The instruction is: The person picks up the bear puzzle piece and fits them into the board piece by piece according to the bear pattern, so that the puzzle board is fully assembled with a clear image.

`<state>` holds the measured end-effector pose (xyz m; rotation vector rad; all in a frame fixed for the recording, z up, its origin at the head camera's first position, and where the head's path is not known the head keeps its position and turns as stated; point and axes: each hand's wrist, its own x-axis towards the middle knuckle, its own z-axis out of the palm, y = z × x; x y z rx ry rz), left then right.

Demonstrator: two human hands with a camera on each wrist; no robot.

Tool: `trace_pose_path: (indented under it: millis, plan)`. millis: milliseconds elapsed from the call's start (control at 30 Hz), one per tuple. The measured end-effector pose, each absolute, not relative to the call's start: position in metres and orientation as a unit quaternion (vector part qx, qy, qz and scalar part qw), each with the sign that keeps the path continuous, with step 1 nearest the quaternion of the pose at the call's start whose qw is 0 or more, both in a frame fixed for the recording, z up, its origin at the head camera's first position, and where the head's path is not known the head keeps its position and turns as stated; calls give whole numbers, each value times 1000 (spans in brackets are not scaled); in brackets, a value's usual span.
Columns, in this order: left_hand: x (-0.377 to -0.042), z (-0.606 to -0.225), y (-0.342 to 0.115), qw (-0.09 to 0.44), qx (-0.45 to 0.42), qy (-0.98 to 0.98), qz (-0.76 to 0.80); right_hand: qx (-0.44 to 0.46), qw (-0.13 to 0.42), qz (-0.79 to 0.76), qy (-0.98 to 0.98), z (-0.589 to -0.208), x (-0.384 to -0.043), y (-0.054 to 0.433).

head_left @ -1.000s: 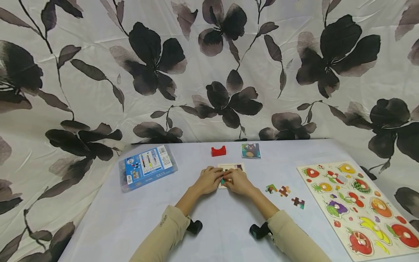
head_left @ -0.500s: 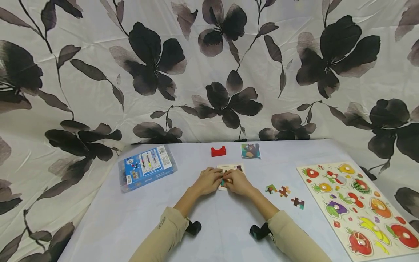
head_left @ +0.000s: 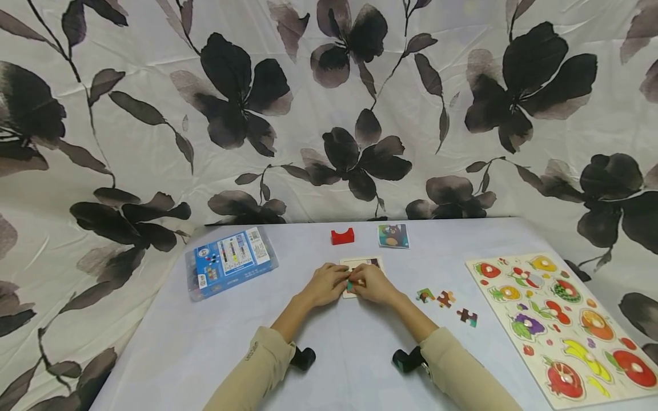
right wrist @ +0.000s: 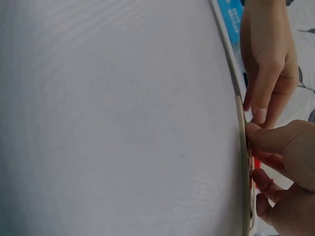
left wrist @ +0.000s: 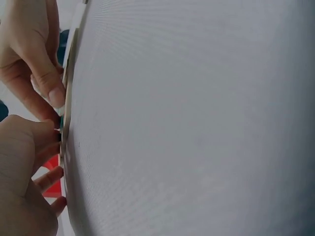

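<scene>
A small jigsaw puzzle board (head_left: pixel 362 261) lies on the white table, mostly covered by both hands. My left hand (head_left: pixel 327 283) reaches in from its left side, thumb and fingertips curled together at a puzzle piece (head_left: pixel 350 286) with a teal patch. From the other side, my right hand (head_left: pixel 374 284) pinches at the same spot, so the two hands' fingertips nearly meet. Seen low along the table in the right wrist view, the thin wooden board edge (right wrist: pixel 242 162) runs below the fingers. The fingers hide most of the piece.
Several loose puzzle pieces (head_left: pixel 444 299) lie right of the hands. A fruit puzzle board (head_left: pixel 560 325) spans the table's right side. Farther back are a blue-labelled plastic case (head_left: pixel 233 262), a red notched block (head_left: pixel 342 236) and a bear picture card (head_left: pixel 393 236). A floral cloth (head_left: pixel 360 114) hangs behind.
Hardly anything differs. Both hands stay over the puzzle board with only slight finger movement, and the left sleeve shifts a little.
</scene>
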<state>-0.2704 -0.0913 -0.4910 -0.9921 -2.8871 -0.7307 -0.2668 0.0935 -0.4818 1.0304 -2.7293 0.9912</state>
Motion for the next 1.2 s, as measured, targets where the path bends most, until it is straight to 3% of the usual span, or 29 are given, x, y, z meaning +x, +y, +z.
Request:
trace_pose_path:
  millis: [367, 1000, 1200]
  plan:
    - [-266, -492, -91, 21, -307, -915, -260, 342, 51, 200, -917, -477, -256, 92]
    - [-267, -493, -90, 15, -314, -920, -235, 282, 57, 266, -920, -482, -255, 90]
    - [-265, -488, -89, 9, -314, -919, -240, 296, 65, 218, -928, -480, -252, 89]
